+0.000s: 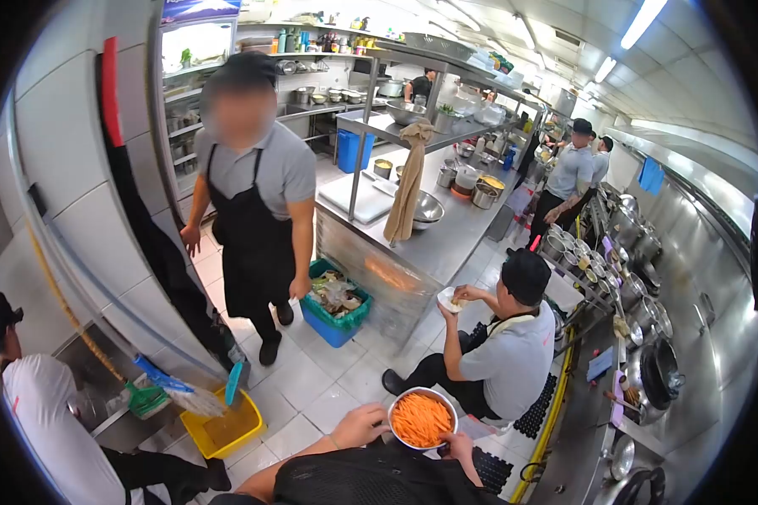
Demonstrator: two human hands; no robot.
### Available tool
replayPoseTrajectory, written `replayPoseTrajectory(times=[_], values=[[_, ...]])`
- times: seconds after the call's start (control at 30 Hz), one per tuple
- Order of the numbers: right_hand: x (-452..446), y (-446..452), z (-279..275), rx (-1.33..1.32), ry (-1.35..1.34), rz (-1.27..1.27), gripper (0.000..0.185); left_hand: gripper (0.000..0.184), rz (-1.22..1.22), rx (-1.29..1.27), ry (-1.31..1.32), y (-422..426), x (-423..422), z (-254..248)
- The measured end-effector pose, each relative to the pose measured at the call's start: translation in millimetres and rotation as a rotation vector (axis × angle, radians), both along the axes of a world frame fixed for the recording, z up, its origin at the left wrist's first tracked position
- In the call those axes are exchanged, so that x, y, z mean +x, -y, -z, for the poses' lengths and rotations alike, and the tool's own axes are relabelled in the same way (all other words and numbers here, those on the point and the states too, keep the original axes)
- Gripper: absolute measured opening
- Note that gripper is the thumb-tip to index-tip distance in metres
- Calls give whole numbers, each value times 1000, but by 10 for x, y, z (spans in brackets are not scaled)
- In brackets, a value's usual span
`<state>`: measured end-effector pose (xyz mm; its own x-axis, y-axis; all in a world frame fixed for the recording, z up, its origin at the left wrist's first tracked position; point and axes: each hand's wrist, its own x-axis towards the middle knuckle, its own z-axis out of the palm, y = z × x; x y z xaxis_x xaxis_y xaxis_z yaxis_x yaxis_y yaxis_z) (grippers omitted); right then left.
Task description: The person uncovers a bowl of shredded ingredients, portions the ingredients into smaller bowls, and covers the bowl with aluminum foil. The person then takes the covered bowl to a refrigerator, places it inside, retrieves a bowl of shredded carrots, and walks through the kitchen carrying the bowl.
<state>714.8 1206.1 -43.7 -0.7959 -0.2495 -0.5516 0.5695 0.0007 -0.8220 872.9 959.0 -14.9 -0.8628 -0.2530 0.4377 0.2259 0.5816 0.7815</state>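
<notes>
A round metal bowl (392,404) heaped with shredded carrot (421,420) is in front of my body, low in the view. My right hand (457,449) grips the bowl at its near right rim, thumb by the edge. At the left side of the bowl is my left hand (360,426), its fingers bent and closed with the tips close to the rim. Whether those fingers hold the bowl or something small is hidden. Beyond the bowl, a seated co-worker (514,358) holds a small white bowl (451,300) with both hands.
A person in a black apron (253,210) stands ahead, beside a blue bin (333,330) with a green liner. A steel counter (446,248) runs behind. Left are a yellow bucket (257,425) and mops; another person bends there. Pots (644,311) line the right side.
</notes>
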Motion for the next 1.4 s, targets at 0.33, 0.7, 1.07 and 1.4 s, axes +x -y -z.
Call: replayPoseTrajectory(times=[0.33,0.7,1.07,1.4], values=[[-1829,2100,-351,143,-274,-439,22,27,-957,636,663,1164,471,2011],[-2762,3968,-453,2,-335,-556,32,22,-1240,932,1058,67,981,2595],[-2790,4925,-282,66,-350,-743,29,11,-1437,1227,716,91,-53,2481],[-2138,6226,10,133,-39,-975,19,28,-1532,800,971,-868,-544,2777]])
